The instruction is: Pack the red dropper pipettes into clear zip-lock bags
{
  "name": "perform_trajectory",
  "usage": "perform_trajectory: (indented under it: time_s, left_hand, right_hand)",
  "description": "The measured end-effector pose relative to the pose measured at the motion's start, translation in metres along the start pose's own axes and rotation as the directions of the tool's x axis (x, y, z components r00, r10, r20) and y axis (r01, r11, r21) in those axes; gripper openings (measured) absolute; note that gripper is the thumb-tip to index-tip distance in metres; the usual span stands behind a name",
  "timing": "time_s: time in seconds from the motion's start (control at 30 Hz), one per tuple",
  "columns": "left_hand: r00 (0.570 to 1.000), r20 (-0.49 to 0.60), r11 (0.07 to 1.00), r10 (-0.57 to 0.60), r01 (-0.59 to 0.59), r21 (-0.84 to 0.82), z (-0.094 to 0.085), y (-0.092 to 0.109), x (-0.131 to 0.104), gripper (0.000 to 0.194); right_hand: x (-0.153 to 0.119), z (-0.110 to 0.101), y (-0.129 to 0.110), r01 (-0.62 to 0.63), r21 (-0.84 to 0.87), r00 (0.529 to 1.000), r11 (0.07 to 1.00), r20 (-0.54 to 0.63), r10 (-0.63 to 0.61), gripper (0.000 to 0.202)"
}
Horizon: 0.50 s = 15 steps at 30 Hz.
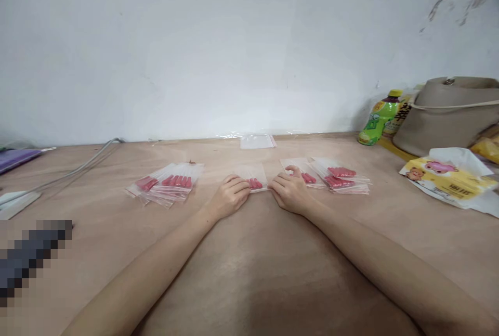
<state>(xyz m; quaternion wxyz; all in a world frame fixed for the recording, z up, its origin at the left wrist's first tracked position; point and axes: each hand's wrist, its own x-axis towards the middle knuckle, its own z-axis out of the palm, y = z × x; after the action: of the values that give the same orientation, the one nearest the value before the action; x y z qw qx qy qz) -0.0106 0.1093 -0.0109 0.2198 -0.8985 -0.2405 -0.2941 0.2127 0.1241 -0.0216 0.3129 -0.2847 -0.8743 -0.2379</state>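
Observation:
A clear plastic bag [255, 183] with small red pieces in it lies flat between my hands. My left hand [231, 194] is closed at the bag's left edge, fingers pressed together over it. At its lower right corner, my right hand [290, 190] is closed too, with the fingertips on the edge. Beyond the right hand lies another bag [309, 177] of red pieces, partly hidden by that hand. A stack of filled bags [342, 176] overlaps it on the right. More filled bags [176, 181] are fanned out to the left.
A flat clear bag [258, 142] lies near the wall. At right stand a green bottle [378, 120] and a beige bag [448, 115], with a yellow wipes pack [448, 177] before them. On the left are a grey cable [83, 164], a purple item [17, 159] and a pixelated dark object [31, 253].

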Motion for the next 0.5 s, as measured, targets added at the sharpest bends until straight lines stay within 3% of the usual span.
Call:
perform_trajectory:
  time_s: [0.2,0.5]
  left_hand:
    - [0.999,-0.032,1.0,-0.021,0.021,0.013,-0.009,-0.004,-0.014,0.013]
    - [0.994,-0.053,0.994,-0.094,0.097,0.041,-0.011,-0.003,-0.014,0.018]
  right_hand:
    - [-0.001,-0.001,0.001,-0.004,-0.019,1.0,1.0,-0.015,0.004,0.019]
    - [-0.002,-0.001,0.002,-0.028,-0.029,1.0,0.999,-0.007,0.028,0.018]
